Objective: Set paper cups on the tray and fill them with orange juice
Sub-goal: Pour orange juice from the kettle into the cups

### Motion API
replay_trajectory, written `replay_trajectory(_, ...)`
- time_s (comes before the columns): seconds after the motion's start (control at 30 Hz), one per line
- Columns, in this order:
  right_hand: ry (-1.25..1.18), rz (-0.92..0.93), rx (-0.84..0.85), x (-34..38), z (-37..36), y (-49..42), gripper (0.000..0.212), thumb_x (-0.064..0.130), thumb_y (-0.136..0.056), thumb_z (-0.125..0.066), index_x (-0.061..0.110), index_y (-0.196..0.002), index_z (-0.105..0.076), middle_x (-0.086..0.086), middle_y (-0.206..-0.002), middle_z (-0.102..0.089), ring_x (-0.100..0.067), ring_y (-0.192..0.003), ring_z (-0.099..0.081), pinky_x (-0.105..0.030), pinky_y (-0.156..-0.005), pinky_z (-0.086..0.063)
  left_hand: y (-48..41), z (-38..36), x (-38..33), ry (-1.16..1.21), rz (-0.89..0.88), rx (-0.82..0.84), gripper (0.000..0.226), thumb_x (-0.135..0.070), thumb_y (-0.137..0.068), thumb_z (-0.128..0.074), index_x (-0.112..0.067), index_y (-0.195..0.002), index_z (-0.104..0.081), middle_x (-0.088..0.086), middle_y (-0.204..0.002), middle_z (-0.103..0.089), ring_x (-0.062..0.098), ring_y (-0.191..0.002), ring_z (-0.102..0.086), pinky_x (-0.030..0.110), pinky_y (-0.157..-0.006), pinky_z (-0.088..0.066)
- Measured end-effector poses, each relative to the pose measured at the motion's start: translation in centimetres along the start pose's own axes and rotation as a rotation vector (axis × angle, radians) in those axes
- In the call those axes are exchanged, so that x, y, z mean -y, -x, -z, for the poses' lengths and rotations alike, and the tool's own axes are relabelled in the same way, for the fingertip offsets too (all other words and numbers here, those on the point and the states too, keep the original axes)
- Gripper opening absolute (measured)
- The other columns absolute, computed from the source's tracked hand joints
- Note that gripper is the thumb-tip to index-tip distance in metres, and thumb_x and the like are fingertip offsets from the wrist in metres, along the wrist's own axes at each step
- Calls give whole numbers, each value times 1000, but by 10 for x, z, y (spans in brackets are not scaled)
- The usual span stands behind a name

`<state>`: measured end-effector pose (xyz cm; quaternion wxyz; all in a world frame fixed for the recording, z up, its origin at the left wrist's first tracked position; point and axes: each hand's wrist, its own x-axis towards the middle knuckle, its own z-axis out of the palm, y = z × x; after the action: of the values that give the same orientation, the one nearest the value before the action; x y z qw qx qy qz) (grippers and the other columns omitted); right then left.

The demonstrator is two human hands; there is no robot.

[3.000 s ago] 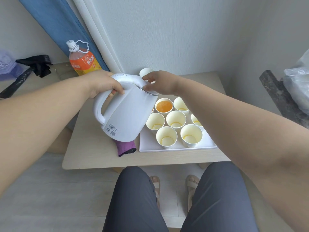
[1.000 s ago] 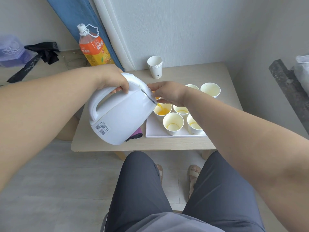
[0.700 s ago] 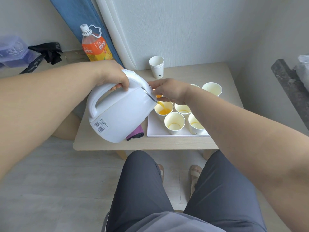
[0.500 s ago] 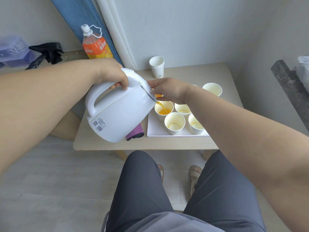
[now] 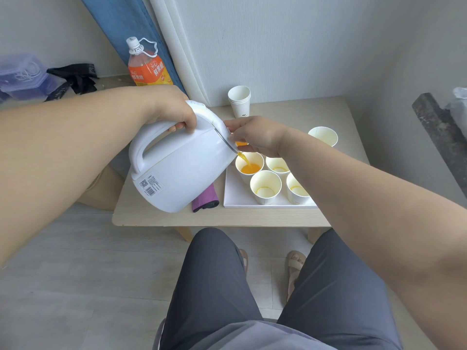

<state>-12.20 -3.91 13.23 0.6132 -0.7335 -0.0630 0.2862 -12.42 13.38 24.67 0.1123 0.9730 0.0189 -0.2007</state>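
Left hand (image 5: 174, 109) gripped the tilted kettle (image 5: 177, 168) by its handle; right hand (image 5: 255, 137) pinched its rim, apparently steadying juice (image 5: 250, 169) into a cup (image 5: 243, 176) on the tray (image 5: 235, 195).

In view there are one white kettle (image 5: 182, 173), one white tray (image 5: 235, 195), six separate paper cups (image 5: 265, 186), one stack of paper cups (image 5: 239, 102), one orange juice bottle (image 5: 147, 72), one purple cloth (image 5: 203, 198) and one wooden table (image 5: 290, 114).
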Motion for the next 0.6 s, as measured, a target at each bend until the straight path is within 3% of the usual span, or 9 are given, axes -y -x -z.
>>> replay_trajectory(0.13, 29, 7, -21, 1, -2, 2, 49, 1, -79, -48, 22, -119, -66, -7, -127, -63, -23, -124, -54, -43, -106, -43, 1, 0, 0, -6, -2, -5, 16, -11, -69, -71, -6, -64, -56, 6, -44, -51, 23, -49, -44, 29, -60, -38)
replay_trajectory(0.37, 41, 20, -26, 3, -3, 4, 52, 1, -75, -45, 25, -115, -68, -12, -128, -60, -16, -102, -53, -45, -106, -40, 5, 2, -3, -16, 4, -12, 18, -13, -70, -70, -6, -63, -56, 7, -47, -51, 23, -49, -44, 29, -60, -38)
replay_trajectory(0.5, 56, 23, -46, 6, -4, 6, 55, 4, -69, -42, 33, -106, -71, -13, -127, -61, -15, -95, -50, -38, -99, -43, 7, 4, -4, 1, 14, -14, 21, -11, -70, -70, -7, -58, -53, 6, -43, -50, 23, -48, -44, 28, -57, -38)
replay_trajectory(0.6, 65, 24, -61, 8, -4, 7, 55, 1, -73, -40, 29, -109, -70, -14, -126, -61, -15, -95, -50, -32, -84, -41, 8, 5, -5, 13, 13, -12, 22, -7, -71, -69, -7, -58, -52, 6, -43, -49, 24, -47, -44, 27, -55, -39)
